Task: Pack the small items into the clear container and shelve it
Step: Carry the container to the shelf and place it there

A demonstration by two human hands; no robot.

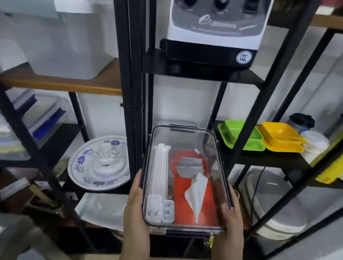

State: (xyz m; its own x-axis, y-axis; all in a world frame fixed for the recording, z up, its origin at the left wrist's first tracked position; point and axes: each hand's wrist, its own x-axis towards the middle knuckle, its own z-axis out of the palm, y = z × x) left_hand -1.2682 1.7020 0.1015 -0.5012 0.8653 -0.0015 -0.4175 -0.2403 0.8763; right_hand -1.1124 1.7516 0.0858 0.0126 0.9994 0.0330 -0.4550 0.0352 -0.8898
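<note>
I hold the clear container with its lid on, in front of the black metal rack. My left hand grips its left side and my right hand grips its right side. Through the lid I see white paper-wrapped sticks, two white chargers, a coiled red cable, a red flat item and a folded white tissue. The container's far end points into the middle bay of the rack, under the shelf carrying a blender base.
A blender base stands on the upper black shelf. A blue-patterned plate with small white cups sits lower left. Green trays, yellow trays and white cups fill the right shelf. Black rack posts flank the bay.
</note>
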